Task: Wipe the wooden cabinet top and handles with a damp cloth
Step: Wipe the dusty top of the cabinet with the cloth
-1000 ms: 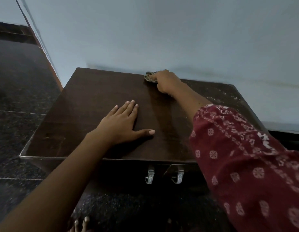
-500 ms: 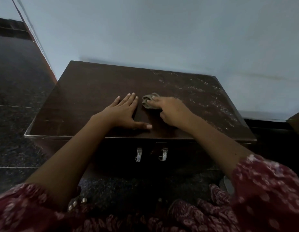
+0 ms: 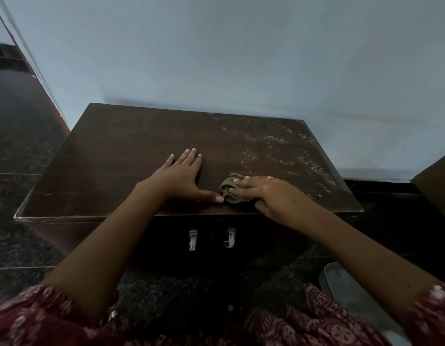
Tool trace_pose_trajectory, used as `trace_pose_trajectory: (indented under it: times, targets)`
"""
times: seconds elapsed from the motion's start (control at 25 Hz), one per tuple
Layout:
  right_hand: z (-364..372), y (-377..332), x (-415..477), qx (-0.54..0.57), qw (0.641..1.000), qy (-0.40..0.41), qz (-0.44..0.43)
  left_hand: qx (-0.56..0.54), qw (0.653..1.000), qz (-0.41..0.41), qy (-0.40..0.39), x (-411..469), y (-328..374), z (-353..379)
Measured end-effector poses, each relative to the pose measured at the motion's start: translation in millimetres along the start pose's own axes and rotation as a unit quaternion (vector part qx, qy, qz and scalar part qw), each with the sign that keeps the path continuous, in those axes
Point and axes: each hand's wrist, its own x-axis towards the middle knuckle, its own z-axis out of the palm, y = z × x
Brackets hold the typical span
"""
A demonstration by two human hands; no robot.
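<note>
Near the cabinet top's [image 3: 131,156] front edge: cloth [image 3: 232,188], shifted nearer, pinned under right hand [image 3: 268,196]; left hand [image 3: 181,178] laid flat, empty, thumb beside it.

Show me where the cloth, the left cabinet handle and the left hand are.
cloth [image 3: 230,190], head view, bunched middle left of the fingers.
left cabinet handle [image 3: 192,239], head view, metal middle.
left hand [image 3: 180,179], head view, back of hand.
</note>
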Motion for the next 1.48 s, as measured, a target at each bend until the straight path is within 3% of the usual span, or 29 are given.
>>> trace_pose_trajectory:
  times: [0.52,0.76,0.92,1.16,1.48]
  targets:
    - [-21,43,166,0.001,0.993,0.052,0.108,0.016,1.000,0.006,-0.014,14,0,0]
    - [-29,51,207,-0.065,0.980,0.070,0.174,0.031,0.999,-0.002,-0.032,14,2,-2]
    - [-22,48,193,-0.069,0.973,0.083,0.205,0.031,0.999,-0.003,-0.040,14,3,-3]
    - [-11,17,113,-0.040,0.979,0.080,0.182,0.027,0.999,-0.010,-0.038,14,5,-4]
    - [7,-21,5,-0.001,0.994,0.062,0.088,0.045,0.998,-0.009,-0.032,13,11,-7]
